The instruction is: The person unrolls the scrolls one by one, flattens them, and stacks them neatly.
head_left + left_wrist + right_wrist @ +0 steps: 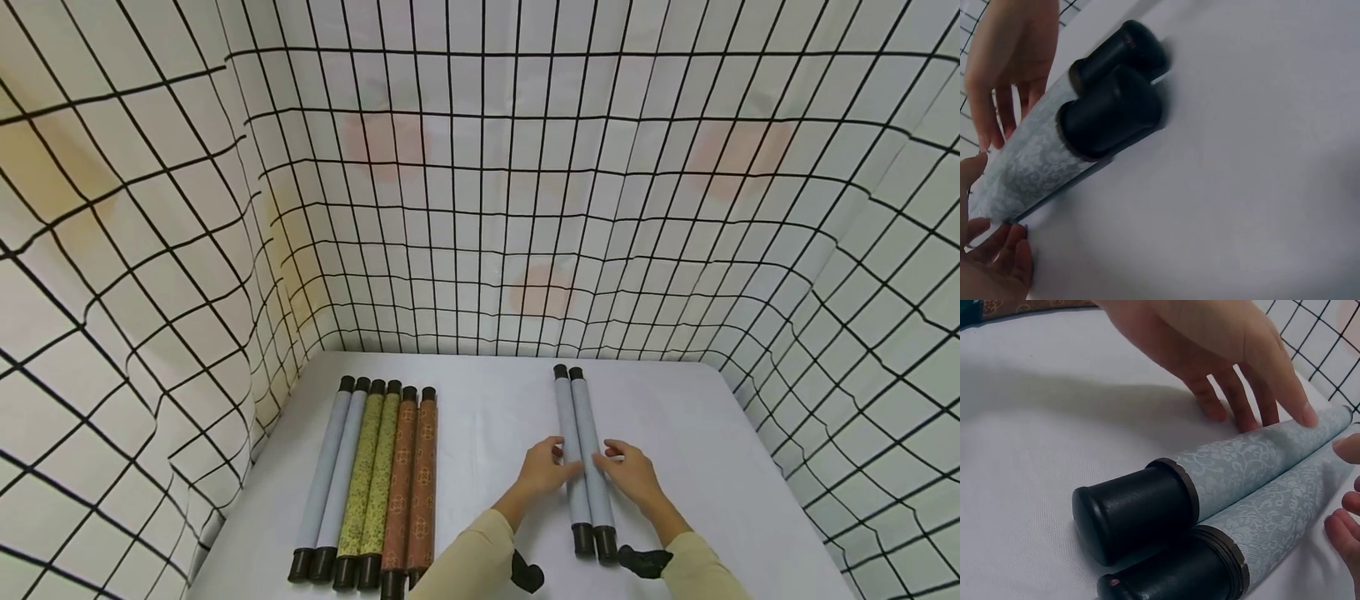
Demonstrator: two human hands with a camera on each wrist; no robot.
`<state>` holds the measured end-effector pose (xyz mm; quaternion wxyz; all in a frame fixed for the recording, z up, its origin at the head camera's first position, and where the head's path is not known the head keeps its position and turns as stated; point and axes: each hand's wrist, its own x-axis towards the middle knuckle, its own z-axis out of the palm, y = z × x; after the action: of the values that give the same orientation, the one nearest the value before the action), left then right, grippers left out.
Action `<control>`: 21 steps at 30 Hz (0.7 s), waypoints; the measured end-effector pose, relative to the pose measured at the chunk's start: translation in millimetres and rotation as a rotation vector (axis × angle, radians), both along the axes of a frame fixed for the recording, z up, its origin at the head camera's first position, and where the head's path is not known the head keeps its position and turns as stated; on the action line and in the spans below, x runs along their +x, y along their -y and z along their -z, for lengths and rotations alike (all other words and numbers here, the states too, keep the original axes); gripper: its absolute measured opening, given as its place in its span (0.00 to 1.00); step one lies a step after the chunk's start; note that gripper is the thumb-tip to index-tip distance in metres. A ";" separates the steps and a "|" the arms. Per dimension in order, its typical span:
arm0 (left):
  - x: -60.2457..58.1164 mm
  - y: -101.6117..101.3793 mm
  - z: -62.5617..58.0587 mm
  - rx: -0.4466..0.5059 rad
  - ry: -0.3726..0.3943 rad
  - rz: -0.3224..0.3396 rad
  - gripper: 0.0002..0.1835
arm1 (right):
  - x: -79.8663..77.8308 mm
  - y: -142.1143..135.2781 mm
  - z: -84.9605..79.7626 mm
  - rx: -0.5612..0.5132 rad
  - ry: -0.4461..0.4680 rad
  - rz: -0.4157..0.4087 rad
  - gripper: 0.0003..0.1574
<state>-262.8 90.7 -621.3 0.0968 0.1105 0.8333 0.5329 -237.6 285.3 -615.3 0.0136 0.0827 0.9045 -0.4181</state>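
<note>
Two rolled scrolls in pale blue floral cloth with dark end knobs lie side by side on the white table, the left scroll (567, 421) against or close to the right scroll (586, 421). My left hand (542, 469) is at the left scroll's outer side, its thumb over the top and its fingers loosely bent beside it. On the other side, my right hand (633, 477) has its thumb at the right scroll and its fingers apart. Up close in the right wrist view, the left hand (1235, 356) spreads its fingers beside the cloth; whether they press is unclear.
To the left lies a row of more scrolls: a pale blue pair (343, 467), a yellow-green pair (374, 467) and a reddish-brown pair (412, 475). Black wire mesh (480, 208) over white sheeting stands behind and along both sides of the table (487, 400).
</note>
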 end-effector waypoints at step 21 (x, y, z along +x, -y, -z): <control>-1.4 -6.0 14.1 -0.060 -0.028 0.007 0.34 | -2.7 0.1 11.6 0.047 -0.025 -0.055 0.36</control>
<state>-264.2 96.7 -635.4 0.0905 0.1179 0.8499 0.5055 -240.4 285.2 -626.8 0.0118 0.0526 0.9162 -0.3970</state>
